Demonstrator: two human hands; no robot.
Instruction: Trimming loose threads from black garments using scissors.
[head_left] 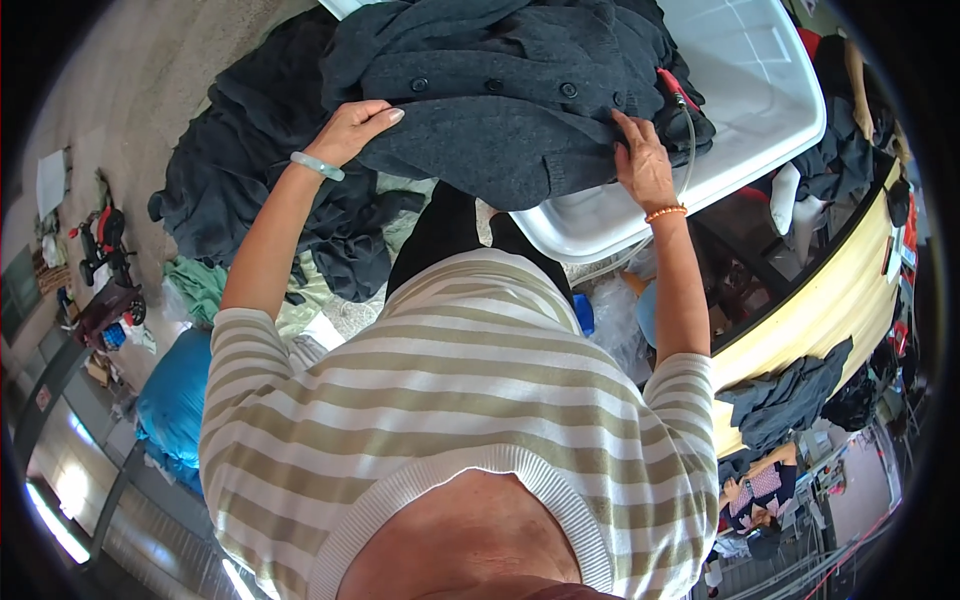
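Observation:
A dark grey knitted cardigan [480, 140] is spread in front of me, its row of black buttons running across. With my left hand [355, 128], which wears a pale bangle at the wrist, I grip its left edge between thumb and fingers. My right hand [645, 160], a beaded bracelet on its wrist, is closed on the right edge near the last button. The cardigan lies over the side of a white plastic tub [770, 110]. Close to my right hand, a red-ended tool [676, 88] with a clear hose rests by the cloth.
More dark garments [250, 150] are heaped at the left. A big blue bag [178, 400] stands lower left. To the right is a wooden-topped table [825, 305] with a dark garment [790, 400] on it. Other people are at the right, one of them a seated person [765, 490].

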